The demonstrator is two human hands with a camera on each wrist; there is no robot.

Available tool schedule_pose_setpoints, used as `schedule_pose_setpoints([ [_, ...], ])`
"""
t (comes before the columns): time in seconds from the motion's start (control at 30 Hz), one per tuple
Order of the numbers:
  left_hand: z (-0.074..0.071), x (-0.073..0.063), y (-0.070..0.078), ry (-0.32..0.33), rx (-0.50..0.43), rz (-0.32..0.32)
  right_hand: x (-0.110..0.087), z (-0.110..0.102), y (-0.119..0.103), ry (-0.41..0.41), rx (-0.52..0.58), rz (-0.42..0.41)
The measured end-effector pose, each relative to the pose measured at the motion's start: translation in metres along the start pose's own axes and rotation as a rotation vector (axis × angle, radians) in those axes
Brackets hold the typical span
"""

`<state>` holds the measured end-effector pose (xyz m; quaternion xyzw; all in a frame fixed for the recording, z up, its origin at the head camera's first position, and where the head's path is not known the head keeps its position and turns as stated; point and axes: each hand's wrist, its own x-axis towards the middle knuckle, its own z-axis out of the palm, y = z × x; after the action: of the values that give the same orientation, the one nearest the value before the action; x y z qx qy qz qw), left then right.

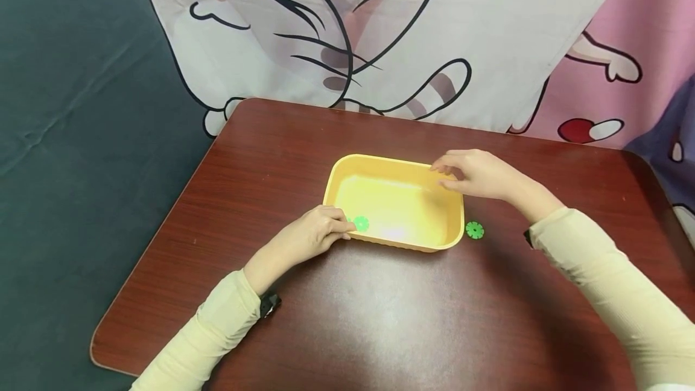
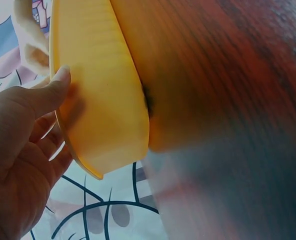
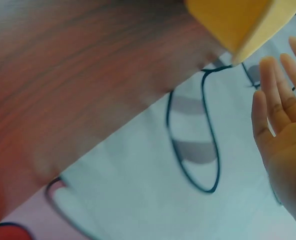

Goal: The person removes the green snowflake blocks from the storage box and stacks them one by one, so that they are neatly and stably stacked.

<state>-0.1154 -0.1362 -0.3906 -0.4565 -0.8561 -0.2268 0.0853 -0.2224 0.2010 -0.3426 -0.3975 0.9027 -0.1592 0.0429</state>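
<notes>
A shallow yellow plastic tray [image 1: 396, 245] sits on the table, its hollow side up. At its near left corner my left hand [image 1: 320, 231] pinches the rim; the left wrist view shows the thumb on the outer wall [image 2: 108, 100] and the fingers over the other side. Inside the tray, by those fingertips, lies a green notched disc [image 1: 361, 223], with a bit of more green beside it partly hidden by the hand. Over the far right corner hovers my right hand [image 1: 478, 175], fingers relaxed and apart with nothing between them; the right wrist view shows its palm [image 3: 288, 145] beside the tray.
On the table just right of the tray is another green notched disc [image 1: 475, 230]. The reddish-brown table [image 1: 260, 155] ends at the back against a cloth printed with a cartoon cat [image 1: 488, 47]. A dark green surface [image 1: 81, 168] lies beyond the left edge.
</notes>
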Motion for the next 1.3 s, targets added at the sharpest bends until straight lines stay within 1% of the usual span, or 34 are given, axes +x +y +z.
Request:
schedule_pose_setpoints([
  [0.2,0.000,-0.001,-0.001,-0.026,0.000,0.017,0.043,0.002,-0.017,-0.022,0.016,-0.090],
  [0.3,0.000,-0.001,0.000,-0.030,-0.005,0.013,0.060,0.006,-0.027,-0.049,0.029,-0.131],
  [0.37,0.000,-0.001,0.000,-0.036,-0.005,0.013,0.068,0.010,-0.034,-0.077,0.022,-0.155],
  [0.5,0.005,0.001,0.001,-0.035,-0.027,0.024,0.075,0.028,-0.043,-0.155,0.006,-0.200],
  [0.63,0.010,0.001,0.002,-0.034,-0.036,0.040,0.079,0.044,-0.052,-0.259,0.027,-0.244],
  [0.73,0.007,0.000,0.001,-0.041,-0.028,0.025,0.087,0.050,-0.060,-0.327,0.030,-0.274],
  [0.83,0.005,0.000,0.001,-0.040,-0.025,0.010,0.095,0.057,-0.067,-0.373,0.020,-0.313],
  [1.0,0.004,-0.001,0.000,-0.037,-0.012,0.016,0.103,0.069,-0.077,-0.453,-0.004,-0.344],
  [1.1,0.003,-0.003,-0.001,-0.029,-0.001,0.014,0.105,0.076,-0.081,-0.475,-0.025,-0.348],
  [1.17,0.002,-0.004,-0.001,-0.025,0.009,0.013,0.107,0.080,-0.083,-0.474,-0.034,-0.345],
  [1.3,-0.001,-0.007,-0.001,-0.017,0.032,0.010,0.109,0.086,-0.086,-0.456,-0.019,-0.349],
])
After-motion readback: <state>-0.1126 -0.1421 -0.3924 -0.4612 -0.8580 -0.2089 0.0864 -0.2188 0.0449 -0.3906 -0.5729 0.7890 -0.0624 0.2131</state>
